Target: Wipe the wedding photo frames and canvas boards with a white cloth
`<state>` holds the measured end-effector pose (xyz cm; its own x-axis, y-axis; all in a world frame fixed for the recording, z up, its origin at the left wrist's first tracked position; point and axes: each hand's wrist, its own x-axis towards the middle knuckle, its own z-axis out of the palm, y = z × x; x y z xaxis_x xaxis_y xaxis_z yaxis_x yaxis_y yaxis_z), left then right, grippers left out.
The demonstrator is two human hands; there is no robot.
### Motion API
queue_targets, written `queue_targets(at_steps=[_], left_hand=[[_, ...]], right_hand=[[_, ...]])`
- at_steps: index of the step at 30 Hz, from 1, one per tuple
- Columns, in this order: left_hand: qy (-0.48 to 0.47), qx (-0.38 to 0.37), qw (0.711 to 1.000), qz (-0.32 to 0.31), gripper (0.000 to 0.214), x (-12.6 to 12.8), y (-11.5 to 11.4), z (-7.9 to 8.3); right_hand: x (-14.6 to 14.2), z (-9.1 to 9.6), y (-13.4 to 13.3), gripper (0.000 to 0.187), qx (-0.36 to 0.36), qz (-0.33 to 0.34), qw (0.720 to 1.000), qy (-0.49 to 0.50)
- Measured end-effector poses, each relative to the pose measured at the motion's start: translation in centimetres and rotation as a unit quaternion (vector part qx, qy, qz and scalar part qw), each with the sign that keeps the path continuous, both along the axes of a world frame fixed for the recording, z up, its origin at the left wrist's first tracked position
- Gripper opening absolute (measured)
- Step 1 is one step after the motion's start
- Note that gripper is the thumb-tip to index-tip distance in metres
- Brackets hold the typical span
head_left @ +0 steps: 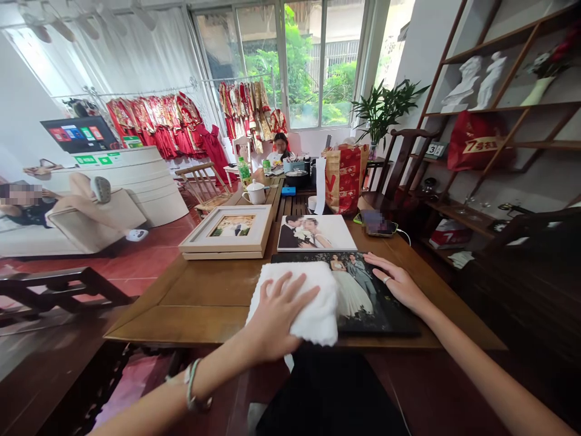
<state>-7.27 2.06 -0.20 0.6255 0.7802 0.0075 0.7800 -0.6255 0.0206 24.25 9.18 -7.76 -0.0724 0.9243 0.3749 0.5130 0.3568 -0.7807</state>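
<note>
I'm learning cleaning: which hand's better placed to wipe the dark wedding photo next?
Probably the left hand: it lies on the white towel covering part of the dark wedding photo. The right hand, at the photo's edge, has no towel.

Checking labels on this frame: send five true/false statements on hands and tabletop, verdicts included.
1. The left hand lies on a white fluffy cloth. True.
2. The right hand grips that cloth. False: it lies at the right side of the flat black wedding-photo panel.
3. The cloth covers part of that panel. True.
4. In the image, the lidded white cup stands right of the tall red-and-tan paper bag. False: it stands left of it.
5. A pale rectangular picture frame lies left of the white-background couple print. True.
</note>
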Motion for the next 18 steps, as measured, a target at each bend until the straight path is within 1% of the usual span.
queue_targets(at_steps=[4,6,8,10,12,14,18], left_hand=[[-0.009,0.043,0.999,0.002,0.078,1.2,4.9,-0.5],[-0.01,0.06,0.998,0.009,0.073,1.8,7.0,-0.6],[-0.003,0.058,0.998,0.026,0.069,2.1,8.5,-0.6],[0.007,0.049,0.998,0.043,0.067,2.2,9.1,-0.6],[0.012,0.041,0.998,0.049,0.069,2.0,8.6,-0.5],[0.014,0.034,0.998,0.049,0.074,1.8,7.0,-0.5],[0.026,0.0,0.999,0.037,0.091,1.4,1.7,-0.5]], right_hand=[[0.0,0.1,-0.1,0.032,0.0,0.0,1.0,-0.004],[0.0,0.2,-0.1,0.032,-0.003,-0.001,1.0,-0.004],[0.0,0.2,-0.2,0.032,-0.007,-0.002,1.0,-0.002],[0.0,0.2,-0.1,0.032,-0.011,-0.004,1.0,-0.001],[0.0,0.2,-0.1,0.032,-0.01,-0.003,1.0,-0.002],[-0.1,0.2,-0.1,0.033,-0.006,-0.003,1.0,-0.005],[-0.1,0.0,-0.1,0.034,-0.001,-0.005,1.0,-0.012]])
